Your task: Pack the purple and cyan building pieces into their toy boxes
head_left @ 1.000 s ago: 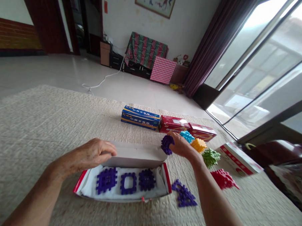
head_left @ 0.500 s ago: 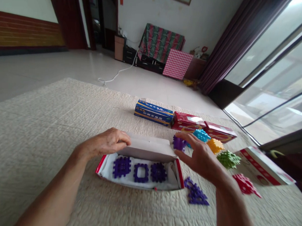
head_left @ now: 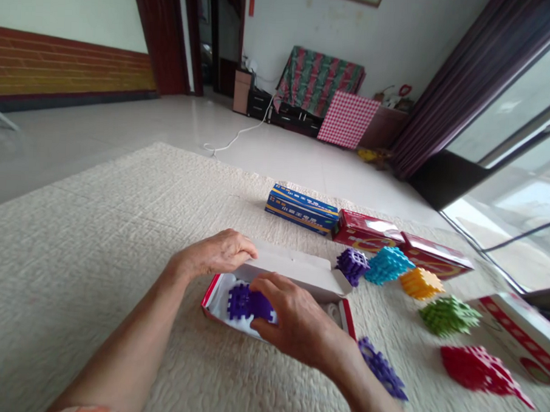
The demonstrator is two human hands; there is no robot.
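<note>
An open box [head_left: 348,319] with red ends and a white lining lies on the quilted mat. My left hand [head_left: 225,251] grips the left end of its raised white lid [head_left: 295,264]. Over the box, my right hand [head_left: 292,316] has its thumb and fingers around a purple piece [head_left: 261,306]. Beside that piece, at the left inside the box, is a purple latticed block [head_left: 238,301]. My right hand hides the middle of the box. A purple pile [head_left: 352,265] stands behind the box's right end, and flat purple pieces [head_left: 381,367] lie to the right.
Blue [head_left: 388,265], yellow [head_left: 421,283], green [head_left: 449,315] and red [head_left: 477,369] piles run along the right. Behind them are a blue box [head_left: 301,209] and two red boxes [head_left: 367,230]. A white and red box [head_left: 518,335] is at the far right.
My right hand has moved left from the purple pile to over the box and closed around a purple piece. My left hand still holds the lid. The view has shifted left.
</note>
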